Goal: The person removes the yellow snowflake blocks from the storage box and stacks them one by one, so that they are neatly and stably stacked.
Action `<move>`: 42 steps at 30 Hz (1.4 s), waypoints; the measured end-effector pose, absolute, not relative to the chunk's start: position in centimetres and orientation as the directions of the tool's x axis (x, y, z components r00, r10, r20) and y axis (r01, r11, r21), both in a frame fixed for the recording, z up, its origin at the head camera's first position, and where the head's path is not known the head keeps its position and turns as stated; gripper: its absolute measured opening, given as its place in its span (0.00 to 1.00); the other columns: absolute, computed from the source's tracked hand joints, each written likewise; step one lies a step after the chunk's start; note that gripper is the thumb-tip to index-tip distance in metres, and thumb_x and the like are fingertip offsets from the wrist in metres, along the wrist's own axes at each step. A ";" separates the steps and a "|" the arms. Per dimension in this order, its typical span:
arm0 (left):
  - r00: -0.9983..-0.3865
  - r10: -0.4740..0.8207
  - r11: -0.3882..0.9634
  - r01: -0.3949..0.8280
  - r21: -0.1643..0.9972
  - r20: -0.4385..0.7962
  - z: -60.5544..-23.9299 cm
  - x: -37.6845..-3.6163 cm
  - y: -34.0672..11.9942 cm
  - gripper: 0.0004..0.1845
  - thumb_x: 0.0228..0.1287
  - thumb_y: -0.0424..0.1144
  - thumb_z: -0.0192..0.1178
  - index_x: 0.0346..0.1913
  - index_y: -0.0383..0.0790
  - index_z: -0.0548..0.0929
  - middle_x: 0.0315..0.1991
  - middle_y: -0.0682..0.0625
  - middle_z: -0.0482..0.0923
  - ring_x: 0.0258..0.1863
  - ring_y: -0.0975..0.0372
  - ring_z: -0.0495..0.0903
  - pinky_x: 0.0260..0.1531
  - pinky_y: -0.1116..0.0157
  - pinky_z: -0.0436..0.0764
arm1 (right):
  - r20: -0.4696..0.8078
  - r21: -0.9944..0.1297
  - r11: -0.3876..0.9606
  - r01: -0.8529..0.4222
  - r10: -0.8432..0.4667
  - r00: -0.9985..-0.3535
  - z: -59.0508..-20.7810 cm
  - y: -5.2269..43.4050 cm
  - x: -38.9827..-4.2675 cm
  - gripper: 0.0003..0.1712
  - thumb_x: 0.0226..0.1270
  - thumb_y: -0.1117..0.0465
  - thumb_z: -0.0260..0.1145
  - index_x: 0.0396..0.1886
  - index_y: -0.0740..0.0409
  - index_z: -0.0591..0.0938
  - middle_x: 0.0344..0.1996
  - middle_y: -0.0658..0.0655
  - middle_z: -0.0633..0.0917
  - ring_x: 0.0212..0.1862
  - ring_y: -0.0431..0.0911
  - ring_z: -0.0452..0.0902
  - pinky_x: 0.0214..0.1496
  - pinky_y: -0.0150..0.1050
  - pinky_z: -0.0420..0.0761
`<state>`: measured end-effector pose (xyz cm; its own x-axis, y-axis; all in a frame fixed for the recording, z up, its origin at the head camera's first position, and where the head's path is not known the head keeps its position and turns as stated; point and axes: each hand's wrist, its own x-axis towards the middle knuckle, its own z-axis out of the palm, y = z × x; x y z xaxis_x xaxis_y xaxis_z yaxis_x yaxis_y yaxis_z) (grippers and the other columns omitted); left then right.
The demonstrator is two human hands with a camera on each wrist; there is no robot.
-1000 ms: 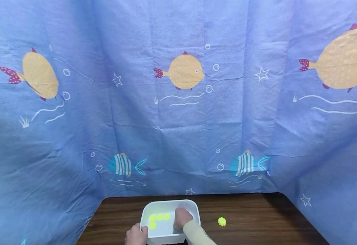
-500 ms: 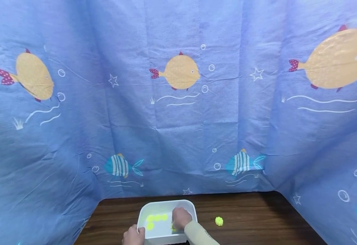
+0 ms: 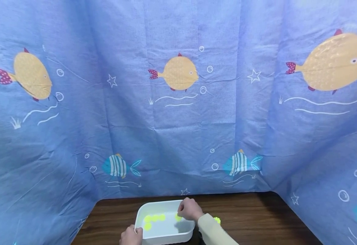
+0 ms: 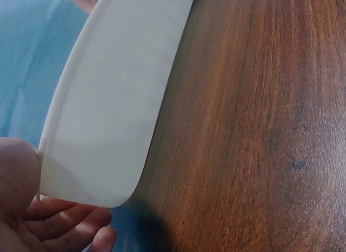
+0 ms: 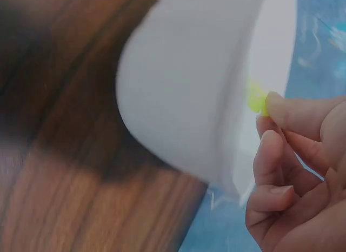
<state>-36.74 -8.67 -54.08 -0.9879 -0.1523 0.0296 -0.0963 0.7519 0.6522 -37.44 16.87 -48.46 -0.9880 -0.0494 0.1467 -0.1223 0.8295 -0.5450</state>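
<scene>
Head view, bottom centre of the frame: a white tub [image 3: 165,234] sits on the dark wooden table [image 3: 258,217], and both hands are on it. The left hand [image 3: 131,236] grips the tub's lower left corner, fingers curled over the rim. The right hand [image 3: 190,209] hovers over the tub's upper right part, fingertips pinching a small yellow-green ball [image 3: 178,217]. More yellow-green balls [image 3: 154,218] lie in a cluster inside the tub, toward its upper left. One spiky yellow-green ball [image 3: 217,220] rests on the table just right of the tub, partly hidden behind the cream sleeve [image 3: 215,233]. A blue fish-print curtain [image 3: 178,102] fills everything above.

Left wrist view: the tub's white outer wall [image 4: 113,100] runs from upper centre down to lower left, standing on the wood grain. The left hand [image 4: 32,209] sits in the lower left corner, thumb against the rim, fingers wrapped beneath the tub's corner.

Right wrist view, blurred: the tub [image 5: 184,95] fills the upper middle. The right hand [image 5: 297,176] is at the right edge, fingers drawn close together, one fingertip touching the yellow-green ball [image 5: 257,99] right at the tub's rim.
</scene>
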 end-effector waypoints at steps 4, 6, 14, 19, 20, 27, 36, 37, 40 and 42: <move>-0.988 -0.151 0.755 -0.104 0.648 0.016 -54.1 -36.8 -8.7 0.15 0.54 0.42 0.50 0.32 0.31 0.78 0.28 0.36 0.80 0.28 0.46 0.78 0.31 0.50 0.74 | 0.153 -0.611 0.780 -0.133 -0.048 -0.987 -47.7 19.7 -37.8 0.04 0.47 0.64 0.71 0.18 0.54 0.85 0.16 0.44 0.80 0.22 0.38 0.71 0.25 0.33 0.72; -0.988 -0.153 0.754 -0.112 0.647 0.007 -54.1 -36.8 -8.7 0.15 0.54 0.42 0.50 0.33 0.31 0.79 0.28 0.36 0.80 0.28 0.47 0.78 0.32 0.50 0.74 | 0.156 -0.619 0.774 -0.135 -0.047 -0.987 -47.6 21.2 -38.0 0.03 0.48 0.64 0.71 0.19 0.54 0.85 0.17 0.45 0.80 0.22 0.38 0.71 0.25 0.33 0.72; -0.988 -0.152 0.752 -0.132 0.646 -0.024 -54.0 -36.9 -8.7 0.17 0.55 0.42 0.49 0.34 0.30 0.79 0.29 0.36 0.79 0.28 0.46 0.78 0.32 0.50 0.75 | 0.113 -0.667 0.740 -0.086 -0.014 -0.994 -47.5 27.1 -37.4 0.03 0.50 0.63 0.69 0.22 0.58 0.85 0.18 0.47 0.81 0.24 0.39 0.71 0.26 0.35 0.72; -0.988 -0.150 0.752 -0.132 0.645 -0.027 -54.0 -36.8 -8.6 0.16 0.55 0.42 0.49 0.33 0.31 0.79 0.29 0.36 0.80 0.29 0.46 0.78 0.32 0.50 0.75 | 0.090 -0.672 0.740 -0.034 0.035 -0.995 -48.6 29.9 -36.5 0.03 0.50 0.64 0.68 0.22 0.59 0.85 0.20 0.49 0.82 0.24 0.39 0.72 0.28 0.35 0.73; -0.988 -0.149 0.753 -0.132 0.645 -0.028 -54.0 -36.8 -8.6 0.16 0.55 0.42 0.49 0.34 0.31 0.79 0.29 0.36 0.80 0.29 0.46 0.78 0.32 0.50 0.75 | 0.076 -0.681 0.732 -0.017 0.048 -0.996 -48.9 30.4 -36.3 0.03 0.51 0.65 0.67 0.22 0.60 0.85 0.19 0.49 0.82 0.24 0.39 0.71 0.27 0.35 0.73; -0.989 -0.149 0.753 -0.129 0.645 -0.024 -53.7 -36.8 -8.6 0.16 0.56 0.42 0.48 0.35 0.30 0.78 0.29 0.37 0.80 0.28 0.47 0.78 0.31 0.51 0.74 | -0.084 -0.774 0.618 0.139 0.117 -0.990 -50.6 32.4 -35.6 0.04 0.55 0.69 0.63 0.24 0.64 0.83 0.18 0.50 0.78 0.17 0.39 0.66 0.20 0.32 0.68; -0.987 -0.160 0.752 -0.127 0.647 -0.008 -53.5 -36.8 -8.5 0.17 0.55 0.42 0.48 0.36 0.30 0.79 0.30 0.35 0.80 0.28 0.47 0.78 0.29 0.52 0.74 | -0.125 -0.780 0.603 0.169 0.114 -0.985 -51.1 33.1 -34.9 0.04 0.51 0.71 0.61 0.25 0.67 0.82 0.21 0.51 0.81 0.23 0.41 0.72 0.24 0.34 0.73; -0.987 -0.160 0.753 -0.129 0.645 -0.012 -53.5 -36.8 -8.5 0.17 0.55 0.42 0.48 0.36 0.30 0.79 0.30 0.36 0.80 0.28 0.47 0.78 0.29 0.52 0.74 | -0.135 -0.779 0.601 0.179 0.117 -0.984 -51.2 33.1 -34.9 0.03 0.51 0.71 0.61 0.24 0.66 0.82 0.21 0.50 0.80 0.22 0.41 0.71 0.23 0.33 0.71; -0.987 -0.158 0.754 -0.140 0.641 -0.029 -53.5 -36.7 -8.4 0.17 0.56 0.42 0.48 0.36 0.29 0.79 0.29 0.36 0.80 0.28 0.47 0.78 0.30 0.52 0.74 | -0.156 -0.770 0.606 0.198 0.123 -0.980 -51.7 33.3 -34.8 0.03 0.50 0.70 0.61 0.23 0.63 0.82 0.18 0.49 0.79 0.19 0.39 0.68 0.18 0.30 0.64; -0.987 -0.159 0.754 -0.144 0.640 -0.035 -53.4 -36.7 -8.4 0.17 0.56 0.41 0.48 0.36 0.29 0.79 0.29 0.37 0.80 0.28 0.48 0.78 0.31 0.52 0.74 | -0.165 -0.759 0.616 0.211 0.130 -0.978 -52.0 33.5 -34.8 0.03 0.49 0.69 0.62 0.22 0.61 0.82 0.17 0.48 0.78 0.17 0.38 0.66 0.16 0.29 0.59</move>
<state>-36.67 -8.43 -53.44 -0.9867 -0.1588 -0.0351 -0.1442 0.7544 0.6404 -34.76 33.45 -52.01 -0.9776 0.1304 -0.1653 0.2105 0.6164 -0.7588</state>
